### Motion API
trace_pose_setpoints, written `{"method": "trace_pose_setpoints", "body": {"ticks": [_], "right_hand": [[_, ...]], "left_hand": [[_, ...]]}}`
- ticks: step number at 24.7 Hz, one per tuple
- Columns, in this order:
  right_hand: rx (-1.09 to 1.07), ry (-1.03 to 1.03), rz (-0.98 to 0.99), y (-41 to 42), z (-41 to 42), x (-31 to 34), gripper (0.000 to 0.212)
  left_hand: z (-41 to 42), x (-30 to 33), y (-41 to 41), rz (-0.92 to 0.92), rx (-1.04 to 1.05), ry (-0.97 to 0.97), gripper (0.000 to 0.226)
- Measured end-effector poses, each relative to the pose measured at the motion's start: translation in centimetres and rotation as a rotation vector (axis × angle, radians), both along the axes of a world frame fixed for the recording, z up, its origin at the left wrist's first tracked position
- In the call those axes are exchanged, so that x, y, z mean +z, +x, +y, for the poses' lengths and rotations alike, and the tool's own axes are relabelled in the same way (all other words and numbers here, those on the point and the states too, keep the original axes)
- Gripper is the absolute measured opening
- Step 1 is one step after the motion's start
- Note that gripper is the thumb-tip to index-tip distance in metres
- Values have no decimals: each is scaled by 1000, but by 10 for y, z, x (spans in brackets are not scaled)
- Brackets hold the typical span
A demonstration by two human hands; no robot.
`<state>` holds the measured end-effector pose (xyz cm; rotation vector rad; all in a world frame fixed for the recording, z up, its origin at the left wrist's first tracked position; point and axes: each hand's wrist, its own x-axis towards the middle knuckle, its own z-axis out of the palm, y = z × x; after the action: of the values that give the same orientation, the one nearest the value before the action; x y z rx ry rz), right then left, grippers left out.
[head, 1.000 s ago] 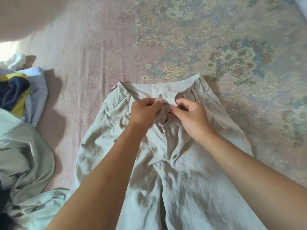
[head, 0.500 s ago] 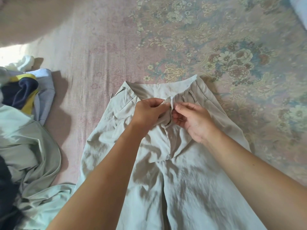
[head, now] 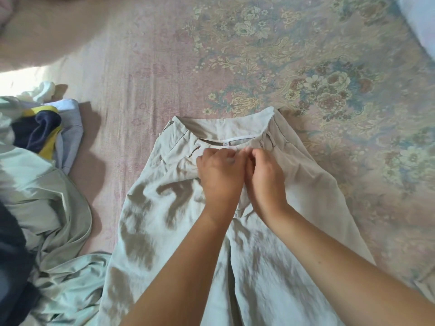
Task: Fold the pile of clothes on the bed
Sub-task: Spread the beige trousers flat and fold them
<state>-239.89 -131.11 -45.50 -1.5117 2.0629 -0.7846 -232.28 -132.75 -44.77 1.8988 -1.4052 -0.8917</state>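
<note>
- The trousers (head: 270,231) lie flat on the bedspread (head: 146,95), front side up, with the waistband (head: 226,128) far from the person and the legs running back toward the body and out of the picture at the bottom.
- Both hands meet at the middle of the front waistband, just at the top of the fly. The left hand (head: 221,175) and the right hand (head: 266,175) touch each other there.
- The fingers of both hands are curled and seem to pinch the two edges of the fly opening together, probably to close the button. The fingertips are blurred, so the exact hold is not clear.
- The long axis of the trousers goes from the waistband straight toward the person, and the hands sit on this middle line. I judge that the coming fold will turn on this line: one leg goes over the other, sideways.
- Both hands are equally near to the waistband; neither has an advantage.
- The pile (head: 42,175) of unfolded clothes waits at the left, touching the left trouser leg at the lower edge.
</note>
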Motion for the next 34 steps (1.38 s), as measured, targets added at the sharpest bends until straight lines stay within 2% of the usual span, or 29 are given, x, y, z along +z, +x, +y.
{"method": "trace_pose_setpoints", "body": {"ticks": [2,5,9,13,15,18,21,23,26,28,30,34], "right_hand": [[27,-16,-30,2,9,0,26],[-11,-67,-166,4,18,2,19],[-98,43,-415,9,11,1,13],[-149,129,-535,1,9,1,18],[-165,121,-498,2,12,0,22],[-87,62,-254,8,22,-1,24],[-45,29,-214,10,24,0,22],[-95,39,-309,11,24,1,17],[-148,65,-496,15,24,5,11],[-189,59,-481,14,22,5,13],[-267,101,-456,7,15,4,18],[-294,244,-840,-6,9,1,22]], "left_hand": [[1,3,4,197,23,122,26],[-2,3,7,298,78,211,27],[0,4,8,290,129,185,22],[8,3,9,265,99,178,19],[14,7,5,251,112,168,22],[12,10,1,259,142,198,23],[7,14,2,353,176,247,15],[6,15,4,338,184,264,14],[6,18,4,220,150,236,14],[7,19,3,206,119,214,13],[10,21,1,246,94,191,13],[7,18,8,442,128,192,12]]}}
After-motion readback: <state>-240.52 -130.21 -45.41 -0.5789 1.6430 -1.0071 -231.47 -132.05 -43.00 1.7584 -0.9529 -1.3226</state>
